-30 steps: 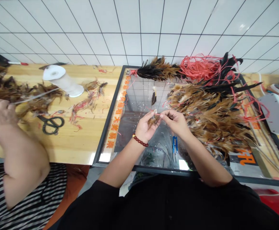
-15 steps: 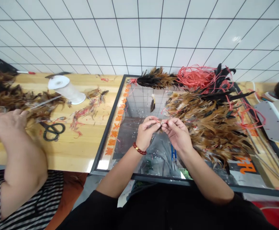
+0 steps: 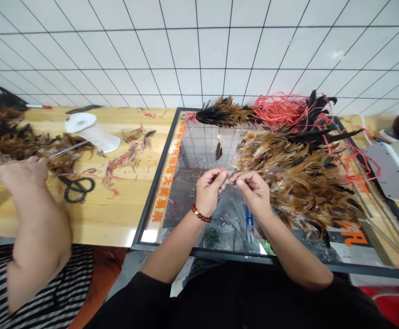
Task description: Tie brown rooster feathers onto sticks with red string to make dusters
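My left hand (image 3: 210,186), with a beaded bracelet (image 3: 201,213) at its wrist, is closed in a pinch; a bit of red string (image 3: 221,169) pokes out at its fingertips. Close beside it, my right hand (image 3: 254,187) pinches too, its thumb and forefinger nearly meeting the left ones. Something small and pale shows between the fingertips, too tiny to name. A pile of brown feathers (image 3: 298,178) lies just right of my right hand. Beneath the hands are a glass-topped panel (image 3: 188,192) and blue-handled snips (image 3: 249,223). Behind them lies a single dark feather (image 3: 219,148).
Along the back lie a tied feather bundle (image 3: 223,112) and a tangle of red string (image 3: 279,109). A grey box (image 3: 391,171) stands at right. Leftward are a white spool (image 3: 93,132), black-handled scissors (image 3: 78,188) and a co-worker's arm (image 3: 36,228). A tiled wall rises behind.
My fingertips have shifted slightly; the red bit that spanned between both hands now shows only at the left fingertips. The co-worker's hands have moved a little right.
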A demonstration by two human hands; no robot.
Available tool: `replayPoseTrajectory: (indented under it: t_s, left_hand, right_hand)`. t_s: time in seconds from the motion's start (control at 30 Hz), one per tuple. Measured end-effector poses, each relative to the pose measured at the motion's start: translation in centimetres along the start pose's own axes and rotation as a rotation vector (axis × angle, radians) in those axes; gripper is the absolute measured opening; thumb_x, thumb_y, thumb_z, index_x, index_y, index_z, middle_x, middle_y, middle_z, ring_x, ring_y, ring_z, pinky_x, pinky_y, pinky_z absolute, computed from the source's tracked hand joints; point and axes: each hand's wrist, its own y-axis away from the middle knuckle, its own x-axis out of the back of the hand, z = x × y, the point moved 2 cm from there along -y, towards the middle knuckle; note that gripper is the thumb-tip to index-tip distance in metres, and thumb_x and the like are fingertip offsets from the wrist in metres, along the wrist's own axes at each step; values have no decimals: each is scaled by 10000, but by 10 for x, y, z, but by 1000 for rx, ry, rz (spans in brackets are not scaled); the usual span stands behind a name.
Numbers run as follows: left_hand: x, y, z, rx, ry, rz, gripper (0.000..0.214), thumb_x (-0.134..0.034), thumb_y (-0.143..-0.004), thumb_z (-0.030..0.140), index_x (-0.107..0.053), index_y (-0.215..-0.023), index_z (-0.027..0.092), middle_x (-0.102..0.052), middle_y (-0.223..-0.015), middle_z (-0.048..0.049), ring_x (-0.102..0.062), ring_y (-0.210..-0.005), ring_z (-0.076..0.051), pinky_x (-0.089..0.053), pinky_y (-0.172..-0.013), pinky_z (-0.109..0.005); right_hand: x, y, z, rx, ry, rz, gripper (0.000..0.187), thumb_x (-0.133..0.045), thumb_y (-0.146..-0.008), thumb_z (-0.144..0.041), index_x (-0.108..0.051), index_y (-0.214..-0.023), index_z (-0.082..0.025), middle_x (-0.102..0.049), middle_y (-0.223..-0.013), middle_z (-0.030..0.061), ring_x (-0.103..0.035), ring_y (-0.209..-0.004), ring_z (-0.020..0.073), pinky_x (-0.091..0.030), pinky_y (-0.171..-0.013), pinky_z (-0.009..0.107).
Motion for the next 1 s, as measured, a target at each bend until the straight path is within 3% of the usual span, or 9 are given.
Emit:
replayPoseTrajectory:
  t_s: [0.1,0.2,0.37,0.57,0.67,0.83,1.0]
  left_hand:
    - [-3,-1,0,179,123,-46,366,-842,-666,464,-641,-748,169,-666,-751,-11,-442,-497,-44,-304,-433,-190]
    - [-4,-2,3,210,144,-100,384,-861,-643,436,-607,-718,157,-630,-676,8,-455,-482,-40,-307,-424,-177]
    - [-3,-1,4,233,-3,-138,360,-862,-635,419,-672,-754,137,-632,-615,7,-486,-468,-50,-350,-431,-178]
    - [-3,1,6,309,-178,-198,229,-792,-662,326,-718,-720,117,-615,-587,4,-483,-479,-49,-353,-443,-173]
    - [-2,2,6,340,-244,-268,184,-746,-678,292,-690,-641,121,-591,-570,8,-484,-486,-50,-364,-456,-175]
    - [1,1,-1,323,-280,-367,240,-789,-671,343,-706,-691,118,-601,-587,3,-515,-494,-68,-430,-503,-210]
    - [1,0,-5,281,-235,-237,341,-841,-631,434,-709,-684,124,-600,-578,-2,-493,-493,-71,-398,-465,-205]
  right_hand:
    - [1,-2,-1,6,57,-3,200,-628,-916,-418,-595,-854,-230,-677,-866,41,-644,-847,187,-523,-848,368]
    - [3,-5,-4,59,167,21,195,-601,-933,-387,-606,-826,-224,-655,-877,47,-625,-854,183,-513,-835,358]
    - [11,-14,-11,218,428,14,162,-623,-917,-317,-665,-794,-219,-634,-881,50,-603,-891,191,-499,-846,361]
    - [14,-15,-11,282,457,-73,120,-630,-914,-249,-703,-822,-224,-628,-868,36,-601,-818,163,-507,-764,322]
    - [15,-14,-6,250,450,-93,117,-650,-900,-256,-718,-810,-225,-626,-853,35,-598,-814,164,-508,-759,326]
    - [20,-17,7,120,364,-89,149,-700,-857,-332,-729,-770,-214,-643,-838,37,-598,-766,159,-499,-668,302]
    - [27,-17,14,33,284,35,210,-648,-904,-414,-738,-874,-226,-682,-872,40,-638,-805,173,-533,-748,331]
